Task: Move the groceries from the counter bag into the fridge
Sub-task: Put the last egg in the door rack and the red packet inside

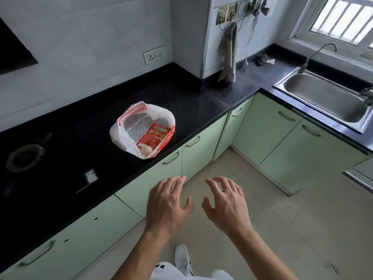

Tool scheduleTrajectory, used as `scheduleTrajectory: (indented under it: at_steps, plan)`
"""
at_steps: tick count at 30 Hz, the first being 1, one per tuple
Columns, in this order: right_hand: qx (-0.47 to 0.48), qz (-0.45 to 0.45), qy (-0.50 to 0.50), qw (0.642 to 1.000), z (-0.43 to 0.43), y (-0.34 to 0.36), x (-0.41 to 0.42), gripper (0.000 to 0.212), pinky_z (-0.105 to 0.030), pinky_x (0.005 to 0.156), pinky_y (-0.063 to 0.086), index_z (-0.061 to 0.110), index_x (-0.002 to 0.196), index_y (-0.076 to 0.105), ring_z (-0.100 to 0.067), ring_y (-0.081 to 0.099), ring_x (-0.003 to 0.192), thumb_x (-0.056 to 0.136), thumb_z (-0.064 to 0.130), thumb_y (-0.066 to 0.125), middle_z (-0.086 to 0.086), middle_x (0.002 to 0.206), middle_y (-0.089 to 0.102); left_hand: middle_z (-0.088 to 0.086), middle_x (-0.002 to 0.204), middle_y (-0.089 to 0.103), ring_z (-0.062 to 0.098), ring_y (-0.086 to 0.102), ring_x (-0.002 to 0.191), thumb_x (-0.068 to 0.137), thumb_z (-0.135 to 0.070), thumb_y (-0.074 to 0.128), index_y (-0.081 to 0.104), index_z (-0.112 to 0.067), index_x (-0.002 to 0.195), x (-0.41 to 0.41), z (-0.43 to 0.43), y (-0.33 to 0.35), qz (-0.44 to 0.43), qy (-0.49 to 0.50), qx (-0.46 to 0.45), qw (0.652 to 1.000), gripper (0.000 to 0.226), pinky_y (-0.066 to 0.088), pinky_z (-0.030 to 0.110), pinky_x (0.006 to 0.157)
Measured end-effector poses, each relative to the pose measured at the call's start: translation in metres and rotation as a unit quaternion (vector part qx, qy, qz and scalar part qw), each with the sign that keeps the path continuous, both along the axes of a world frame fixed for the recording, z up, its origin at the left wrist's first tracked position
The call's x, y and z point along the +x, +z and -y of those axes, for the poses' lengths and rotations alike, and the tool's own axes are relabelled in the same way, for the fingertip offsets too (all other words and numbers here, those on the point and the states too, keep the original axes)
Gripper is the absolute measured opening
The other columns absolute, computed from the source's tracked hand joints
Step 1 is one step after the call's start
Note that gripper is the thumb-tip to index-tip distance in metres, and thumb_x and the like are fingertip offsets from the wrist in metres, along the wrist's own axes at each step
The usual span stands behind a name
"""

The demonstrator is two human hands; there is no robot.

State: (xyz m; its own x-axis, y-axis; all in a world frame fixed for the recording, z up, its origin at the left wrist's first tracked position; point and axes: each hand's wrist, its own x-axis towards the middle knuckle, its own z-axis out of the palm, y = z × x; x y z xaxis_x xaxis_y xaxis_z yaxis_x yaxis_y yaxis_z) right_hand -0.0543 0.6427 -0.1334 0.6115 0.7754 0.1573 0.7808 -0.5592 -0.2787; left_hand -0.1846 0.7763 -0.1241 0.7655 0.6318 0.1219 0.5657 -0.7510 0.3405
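Two bare hands hang over the floor (pixel 262 219) in front of the green cabinet doors (pixel 203 156), well apart from the bag. The left hand (pixel 167 205) and the right hand (pixel 224 207) lie palm-down side by side, fingers (pixel 175 184) spread and loosely bent, grasping nothing. Both forearms are cut off by the lower frame edge, and one white shoe (pixel 182 257) shows between them.

The white-and-red plastic bag (pixel 123 136) lies slumped on the black counter (pixel 191 102), mouth gaping upward, its lower corner just beside the counter's front edge. Inside it a red carton (pixel 154 136) lies flat with a pale egg (pixel 146 150) at its near end. The bag's red-striped rim covers the carton's right edge. Print on carton and bag is too small to read.

Left of the bag a stove burner (pixel 24 156) sinks into shadow, hard to make out. Bare counter runs right of the bag to the corner, then on to the steel sink (pixel 281 84). Pale floor spreads wide between the two cabinet runs.
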Motion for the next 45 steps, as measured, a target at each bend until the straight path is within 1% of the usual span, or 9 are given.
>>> scheduleTrajectory:
  at_steps: [10, 19, 22, 26, 29, 33, 37, 41, 45]
  plan:
    - [-0.016, -0.021, 0.041, 0.999, -0.096, -0.002, 0.069, 0.051, -0.042, 0.099, 0.049, 0.023, 0.128, 0.061, -0.026, 0.060, 0.115, 0.083, 0.046, 0.053, -0.001, 0.123, 0.064, -0.004, 0.124, 0.063, 0.017, 0.059, 0.111, 0.081, -0.047, 0.051, 0.058, -0.021, 0.129, 0.060, -0.084, -0.005, 0.007, 0.021, -0.009, 1.000, 0.055, 0.050, 0.035, 0.093]
    - [-0.018, -0.036, 0.138, 0.990, -0.194, -0.017, 0.152, 0.049, -0.040, 0.094, 0.050, 0.024, 0.127, 0.061, -0.023, 0.061, 0.110, 0.082, 0.043, 0.061, 0.001, 0.123, 0.063, -0.005, 0.123, 0.062, 0.017, 0.057, 0.113, 0.083, -0.049, 0.052, 0.055, -0.023, 0.128, 0.114, -0.152, -0.027, -0.009, 0.140, -0.011, 0.990, 0.052, 0.049, 0.035, 0.093]
    - [-0.003, -0.046, 0.185, 0.982, -0.229, -0.017, 0.185, 0.047, -0.040, 0.091, 0.051, 0.021, 0.125, 0.063, -0.025, 0.061, 0.109, 0.083, 0.041, 0.057, 0.000, 0.119, 0.063, -0.002, 0.119, 0.065, 0.019, 0.060, 0.107, 0.083, -0.052, 0.046, 0.057, -0.020, 0.125, 0.134, -0.177, -0.024, -0.012, 0.209, -0.010, 0.978, 0.054, 0.051, 0.035, 0.089]
    - [0.017, -0.047, 0.254, 0.966, -0.273, -0.016, 0.224, 0.041, -0.040, 0.089, 0.051, 0.020, 0.117, 0.065, -0.026, 0.061, 0.104, 0.078, 0.033, 0.065, 0.001, 0.114, 0.064, 0.000, 0.124, 0.064, 0.018, 0.060, 0.112, 0.084, -0.057, 0.044, 0.053, -0.020, 0.131, 0.157, -0.201, -0.020, -0.024, 0.276, -0.015, 0.961, 0.060, 0.052, 0.036, 0.092]
    - [0.020, -0.055, 0.300, 0.952, -0.300, -0.015, 0.242, 0.037, -0.041, 0.088, 0.053, 0.019, 0.114, 0.066, -0.026, 0.063, 0.102, 0.078, 0.029, 0.066, 0.000, 0.112, 0.066, -0.002, 0.121, 0.066, 0.017, 0.062, 0.109, 0.085, -0.054, 0.054, 0.053, -0.021, 0.132, 0.169, -0.208, -0.018, -0.026, 0.325, -0.019, 0.945, 0.057, 0.052, 0.034, 0.092]
    - [-0.017, -0.061, 0.359, 0.931, -0.324, -0.022, 0.250, 0.039, -0.043, 0.086, 0.054, 0.019, 0.117, 0.066, -0.027, 0.064, 0.101, 0.084, 0.033, 0.053, -0.003, 0.114, 0.067, 0.002, 0.107, 0.071, 0.021, 0.067, 0.093, 0.080, -0.039, 0.073, 0.063, -0.015, 0.117, 0.168, -0.208, -0.018, -0.027, 0.396, -0.025, 0.918, 0.045, 0.055, 0.037, 0.080]
    - [-0.056, -0.072, 0.402, 0.911, -0.337, -0.030, 0.246, 0.044, -0.041, 0.078, 0.055, 0.020, 0.123, 0.062, -0.026, 0.063, 0.095, 0.084, 0.035, 0.047, -0.002, 0.113, 0.066, 0.004, 0.097, 0.070, 0.027, 0.065, 0.086, 0.077, -0.033, 0.077, 0.065, -0.014, 0.103, 0.140, -0.203, -0.033, -0.015, 0.475, -0.039, 0.879, 0.035, 0.052, 0.037, 0.073]
    - [-0.080, -0.080, 0.427, 0.897, -0.348, -0.045, 0.238, 0.044, -0.042, 0.073, 0.057, 0.020, 0.124, 0.060, -0.028, 0.063, 0.091, 0.082, 0.031, 0.055, -0.004, 0.111, 0.067, 0.006, 0.099, 0.068, 0.028, 0.064, 0.089, 0.076, -0.031, 0.079, 0.065, -0.012, 0.103, 0.127, -0.197, -0.054, 0.004, 0.493, -0.069, 0.867, 0.036, 0.052, 0.037, 0.076]
    - [-0.079, -0.092, 0.453, 0.883, -0.363, -0.059, 0.227, 0.043, -0.043, 0.070, 0.058, 0.016, 0.121, 0.062, -0.031, 0.064, 0.088, 0.080, 0.027, 0.057, -0.007, 0.107, 0.068, 0.008, 0.092, 0.062, 0.029, 0.062, 0.085, 0.077, -0.022, 0.077, 0.064, -0.009, 0.094, 0.132, -0.205, -0.068, 0.031, 0.488, -0.093, 0.868, 0.025, 0.052, 0.039, 0.075]
